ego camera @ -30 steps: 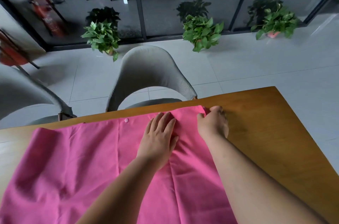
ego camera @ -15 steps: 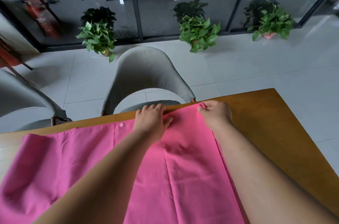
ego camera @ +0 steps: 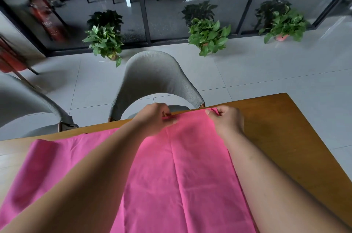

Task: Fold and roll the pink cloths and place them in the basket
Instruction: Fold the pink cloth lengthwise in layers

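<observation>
A large pink cloth (ego camera: 177, 171) lies spread over the wooden table (ego camera: 285, 137), reaching from the far edge to the bottom of the view. My left hand (ego camera: 154, 118) pinches the cloth's far edge near its middle. My right hand (ego camera: 225, 120) pinches the far right corner of the same edge, thumb on top. Both forearms stretch over the cloth and hide parts of it. No basket is in view.
A grey chair (ego camera: 158, 78) stands just beyond the table's far edge, and a second grey chair (ego camera: 24, 107) at the left. Three potted plants (ego camera: 208, 35) line the glass wall across the tiled floor. Bare wood shows on the table's right side.
My left hand slid from lying flat on the cloth up to the far edge and now pinches it. My right hand stayed at the far right corner. The view tilted slightly.
</observation>
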Demonstrator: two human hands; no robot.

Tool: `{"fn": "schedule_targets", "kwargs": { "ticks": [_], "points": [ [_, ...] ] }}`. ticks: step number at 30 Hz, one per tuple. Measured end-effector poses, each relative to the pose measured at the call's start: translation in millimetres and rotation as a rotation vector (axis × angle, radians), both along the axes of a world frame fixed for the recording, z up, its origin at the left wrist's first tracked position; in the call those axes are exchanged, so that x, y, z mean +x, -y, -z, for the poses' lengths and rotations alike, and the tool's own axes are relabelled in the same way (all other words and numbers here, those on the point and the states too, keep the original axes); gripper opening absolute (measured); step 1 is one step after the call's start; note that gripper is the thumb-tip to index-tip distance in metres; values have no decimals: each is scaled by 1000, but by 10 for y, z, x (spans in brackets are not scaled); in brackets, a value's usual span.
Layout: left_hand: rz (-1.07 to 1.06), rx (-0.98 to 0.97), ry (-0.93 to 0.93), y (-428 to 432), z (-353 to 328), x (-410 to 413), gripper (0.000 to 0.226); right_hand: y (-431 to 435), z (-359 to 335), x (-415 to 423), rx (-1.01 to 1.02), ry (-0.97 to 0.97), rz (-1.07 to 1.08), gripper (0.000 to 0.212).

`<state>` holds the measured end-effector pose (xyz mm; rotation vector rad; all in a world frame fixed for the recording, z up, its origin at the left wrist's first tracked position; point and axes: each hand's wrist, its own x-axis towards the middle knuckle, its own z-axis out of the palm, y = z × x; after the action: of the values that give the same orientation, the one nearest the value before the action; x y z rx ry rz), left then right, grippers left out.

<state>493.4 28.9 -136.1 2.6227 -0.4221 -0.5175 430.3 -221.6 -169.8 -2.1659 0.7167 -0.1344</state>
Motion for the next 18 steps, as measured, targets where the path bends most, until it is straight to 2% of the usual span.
{"fn": "schedule_targets", "kwargs": {
  "ticks": [2,4,6,8,9,12,14,15,18],
  "points": [
    [74,208,-75,-124,-33,38,55,50,-18,7,-62,-7,-39,32],
    [146,318,-144,-312,-69,116,45,100,-30,24,-112,-67,-96,35],
    [131,253,-143,-519,-128,202,31,121,-60,56,-20,-46,-128,30],
    [38,88,-37,-657,-155,227,26,125,-102,78,144,75,-122,20],
    [1,51,19,-700,-143,209,27,130,-102,72,142,83,-130,18],
    [29,188,0,-787,19,81,36,126,-50,5,-118,-117,-170,19],
    [27,221,-50,-846,63,32,39,136,-72,39,-142,-113,-130,21],
    [17,186,-58,-876,43,42,37,135,-97,64,-117,-99,-131,20],
    [-160,-69,20,-996,14,81,31,146,-89,98,163,3,-37,18]
  ]
}}
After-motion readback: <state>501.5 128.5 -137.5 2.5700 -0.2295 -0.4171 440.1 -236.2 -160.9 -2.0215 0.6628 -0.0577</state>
